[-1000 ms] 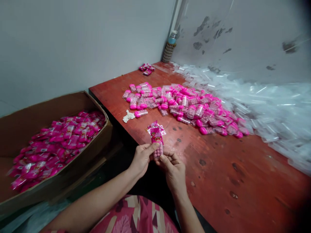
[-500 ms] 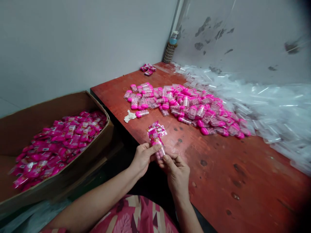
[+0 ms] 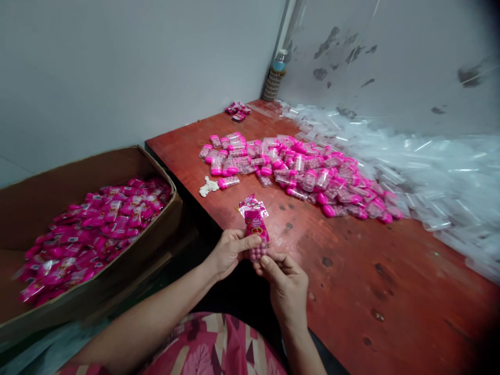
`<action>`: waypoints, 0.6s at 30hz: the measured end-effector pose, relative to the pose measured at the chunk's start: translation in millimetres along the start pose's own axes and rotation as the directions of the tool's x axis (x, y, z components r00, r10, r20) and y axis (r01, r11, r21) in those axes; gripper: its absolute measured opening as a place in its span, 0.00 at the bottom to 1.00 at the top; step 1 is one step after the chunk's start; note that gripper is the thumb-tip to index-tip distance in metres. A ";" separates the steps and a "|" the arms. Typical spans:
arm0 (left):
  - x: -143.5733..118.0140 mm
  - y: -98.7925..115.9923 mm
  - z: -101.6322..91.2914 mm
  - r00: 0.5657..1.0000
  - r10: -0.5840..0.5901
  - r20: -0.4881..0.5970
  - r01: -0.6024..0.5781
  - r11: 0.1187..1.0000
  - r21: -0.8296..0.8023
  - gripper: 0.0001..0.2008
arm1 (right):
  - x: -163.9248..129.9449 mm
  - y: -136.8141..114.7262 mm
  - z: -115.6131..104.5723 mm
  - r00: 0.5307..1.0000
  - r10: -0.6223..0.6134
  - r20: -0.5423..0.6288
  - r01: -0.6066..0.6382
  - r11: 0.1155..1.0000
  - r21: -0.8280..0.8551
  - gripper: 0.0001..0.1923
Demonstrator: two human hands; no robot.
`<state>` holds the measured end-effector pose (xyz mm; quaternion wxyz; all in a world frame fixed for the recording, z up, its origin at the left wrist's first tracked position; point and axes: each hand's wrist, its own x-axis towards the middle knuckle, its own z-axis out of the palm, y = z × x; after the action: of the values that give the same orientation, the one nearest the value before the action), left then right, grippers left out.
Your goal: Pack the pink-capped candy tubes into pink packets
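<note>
My left hand and my right hand both grip one small clear candy tube full of pink balls, held upright over the table's near edge. A pink printed label sits at the tube's top, between my thumbs. A few loose pink labels lie on the table just beyond it.
A pile of pink-capped candy tubes covers the middle of the red wooden table. Clear plastic sleeves are heaped along the right wall. A cardboard box of packed pink tubes stands at left. A bottle stands in the far corner.
The tube tilted right between my hands, then came back upright. My hands have shifted slightly toward me.
</note>
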<state>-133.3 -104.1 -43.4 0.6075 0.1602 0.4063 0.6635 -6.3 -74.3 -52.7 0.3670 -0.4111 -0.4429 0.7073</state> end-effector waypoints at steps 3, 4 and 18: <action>-0.4 -1.3 2.3 0.997 0.050 -0.063 -0.050 0.999 0.003 0.09 | -6.7 -3.1 0.7 0.998 -0.065 -0.024 0.061 0.989 -0.137 0.07; -0.3 -2.4 3.6 0.993 0.064 -0.099 -0.066 0.998 -0.015 0.09 | -8.7 -4.3 0.6 0.996 -0.086 -0.024 0.080 0.979 -0.185 0.07; -13.1 -23.0 11.2 0.996 0.012 -0.093 -0.023 0.993 -0.114 0.09 | 2.4 0.5 5.8 0.999 -0.029 -0.030 0.029 1.000 0.006 0.07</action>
<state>-107.1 -114.1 -49.7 0.5905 0.0980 0.3936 0.6977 -12.6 -74.2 -52.2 0.3849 -0.4139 -0.4411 0.6971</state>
